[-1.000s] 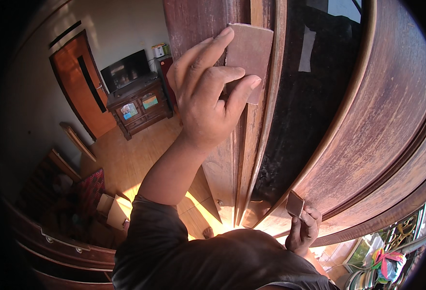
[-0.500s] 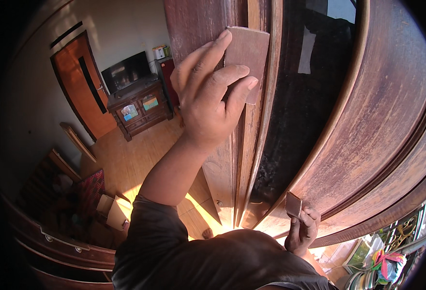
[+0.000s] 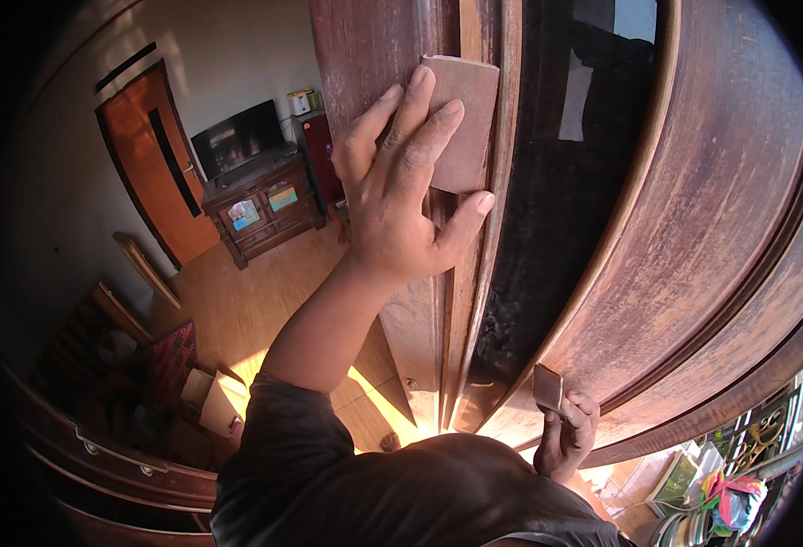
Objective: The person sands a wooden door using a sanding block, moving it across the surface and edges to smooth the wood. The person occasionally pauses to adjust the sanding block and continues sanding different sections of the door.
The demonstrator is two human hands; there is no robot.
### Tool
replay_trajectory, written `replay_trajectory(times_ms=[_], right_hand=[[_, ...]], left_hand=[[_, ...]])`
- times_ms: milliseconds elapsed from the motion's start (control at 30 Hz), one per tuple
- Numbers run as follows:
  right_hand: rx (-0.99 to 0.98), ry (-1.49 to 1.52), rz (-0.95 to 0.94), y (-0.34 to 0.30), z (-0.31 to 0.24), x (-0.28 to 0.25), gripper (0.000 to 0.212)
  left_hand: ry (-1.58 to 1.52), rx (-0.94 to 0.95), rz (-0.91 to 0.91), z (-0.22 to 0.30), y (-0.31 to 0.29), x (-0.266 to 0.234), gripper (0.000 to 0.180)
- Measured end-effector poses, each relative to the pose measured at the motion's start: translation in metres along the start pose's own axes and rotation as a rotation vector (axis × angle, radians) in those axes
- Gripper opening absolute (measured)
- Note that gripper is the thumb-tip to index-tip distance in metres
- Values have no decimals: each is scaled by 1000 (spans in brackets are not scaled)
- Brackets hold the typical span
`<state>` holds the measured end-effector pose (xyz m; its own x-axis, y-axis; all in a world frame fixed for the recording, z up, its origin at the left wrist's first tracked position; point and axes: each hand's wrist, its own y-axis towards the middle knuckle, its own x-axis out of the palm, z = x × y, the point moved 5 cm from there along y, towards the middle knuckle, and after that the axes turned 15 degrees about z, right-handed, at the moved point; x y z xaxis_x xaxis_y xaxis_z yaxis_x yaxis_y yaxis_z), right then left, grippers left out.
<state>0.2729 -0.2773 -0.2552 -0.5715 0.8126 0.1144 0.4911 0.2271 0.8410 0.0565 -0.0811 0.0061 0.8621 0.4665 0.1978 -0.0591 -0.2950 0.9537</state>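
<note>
My left hand [image 3: 392,196] is raised against a wooden frame [image 3: 453,301], its fingers pressing a brown rectangular piece of sandpaper [image 3: 470,128] onto the wood. The fingertips lie over the sheet's left side, and the thumb sticks out below its lower edge. Low on the right, my right hand [image 3: 569,436] pinches a smaller, folded-looking piece of sandpaper [image 3: 548,388] between thumb and fingers. That piece stands upright beside the worn wooden panel [image 3: 684,246]. Whether it touches the wood I cannot tell.
Dark glass [image 3: 570,201] sits right of the frame. To the left is a room with an orange door [image 3: 160,173], a television [image 3: 237,137] on a wooden cabinet [image 3: 264,205], and a cardboard box [image 3: 223,401]. A colourful bundle [image 3: 734,501] lies at lower right.
My left thumb has come off the sandpaper and dropped below it, while the fingers have spread. The sheet has shifted slightly left. My right hand has moved slightly left with its piece.
</note>
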Motion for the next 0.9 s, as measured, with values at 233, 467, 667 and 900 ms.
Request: replay_trajectory(times_ms=[233, 467, 667, 900], right_hand=[[11, 11, -13, -5, 5, -1, 48], [42, 55, -20, -7, 7, -1, 45], [38, 55, -20, -7, 6, 0, 43], [48, 19, -16, -9, 8, -3, 44]], left_hand=[[91, 88, -175, 3, 0, -8, 81], [87, 124, -153, -4, -2, -10, 66], [-247, -105, 77, -12, 2, -10, 57], [-642, -757, 266, -24, -14, -15, 51]])
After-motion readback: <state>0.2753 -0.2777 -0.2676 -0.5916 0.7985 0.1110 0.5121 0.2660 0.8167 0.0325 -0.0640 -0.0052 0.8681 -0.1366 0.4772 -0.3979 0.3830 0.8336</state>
